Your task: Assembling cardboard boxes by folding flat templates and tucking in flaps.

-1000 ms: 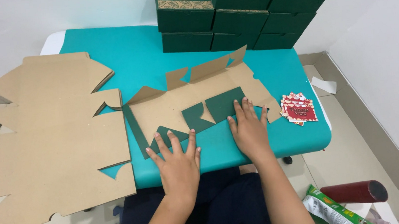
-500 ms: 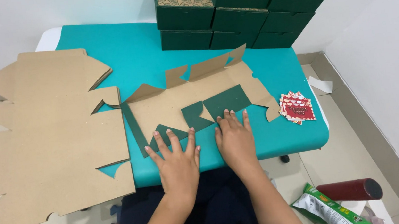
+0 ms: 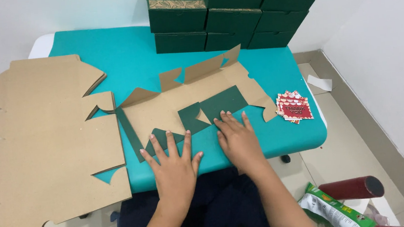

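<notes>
Head view. A die-cut box blank [image 3: 196,104], brown on its upper face and dark green on its folded-over flaps, is laid flat near the front edge of the teal surface [image 3: 122,57]. The left hand [image 3: 174,163] is pressed palm-down on the front-left green flap, its fingers [image 3: 165,144] spread wide and holding nothing. The right hand [image 3: 238,139] is laid flat just beside it on the front-centre flap, its fingers [image 3: 230,120] extended and close together, likewise gripping nothing. The step shown is judged to be the creasing of the front flaps. A sharp fold is best obtained if pressure is applied along the score line with flat palms, the blank being kept square to the front edge so that it is not skewed. A stack of flat blanks [image 3: 37,144] overhangs the left edge. Finished green boxes [image 3: 231,12] are piled at the back edge, and small red cards [image 3: 294,107] are set near the right edge.
</notes>
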